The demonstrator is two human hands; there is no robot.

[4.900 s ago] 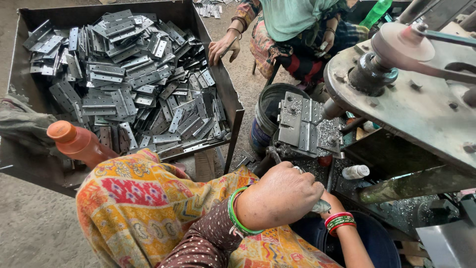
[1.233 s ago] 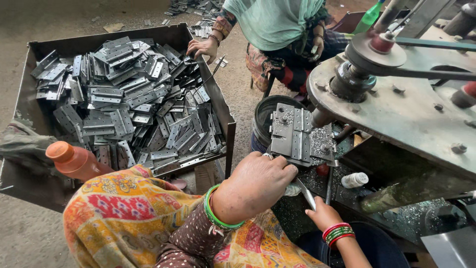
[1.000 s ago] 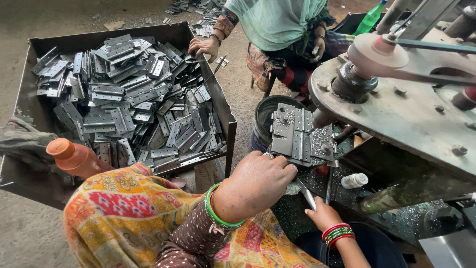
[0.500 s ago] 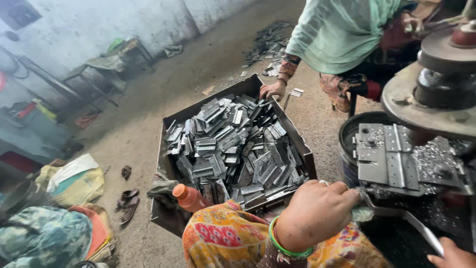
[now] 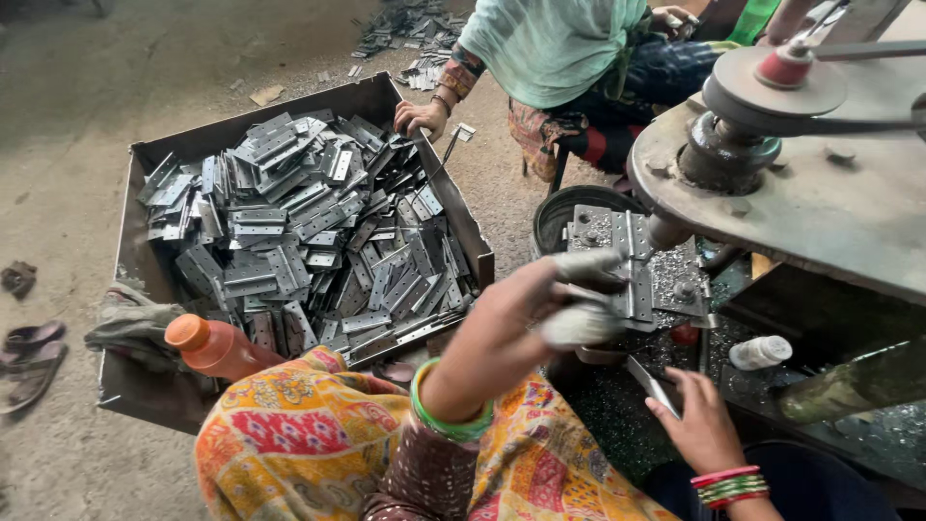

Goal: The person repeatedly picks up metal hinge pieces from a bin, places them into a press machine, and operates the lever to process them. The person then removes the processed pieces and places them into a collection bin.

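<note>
My left hand (image 5: pixel 511 323), with a green bangle on the wrist, is raised in front of the press jig (image 5: pixel 632 270) and blurred by motion. Its fingers curl round a pale grey metal piece (image 5: pixel 579 326). My right hand (image 5: pixel 699 425), with red and green bangles, sits lower right and pinches a flat metal strip (image 5: pixel 651 384) over a surface strewn with metal chips. Flat hinge plates lie on the jig under the machine's round steel table (image 5: pixel 820 203). To the left, an open metal crate (image 5: pixel 465 222) is heaped with several grey hinges (image 5: pixel 289 232).
A co-worker in a teal garment (image 5: pixel 550 39) sits beyond the crate, one hand (image 5: pixel 420 116) on its far rim. An orange-capped bottle (image 5: pixel 217 347) and a rag (image 5: pixel 130 323) rest at the crate's near corner. A black bucket (image 5: pixel 579 207), a small white bottle (image 5: pixel 762 352) and sandals (image 5: pixel 29 347) are nearby.
My left hand has lifted off the low spot by the jig and swung up in front of it, now blurred. My right hand stays low on the strip. The view has shifted.
</note>
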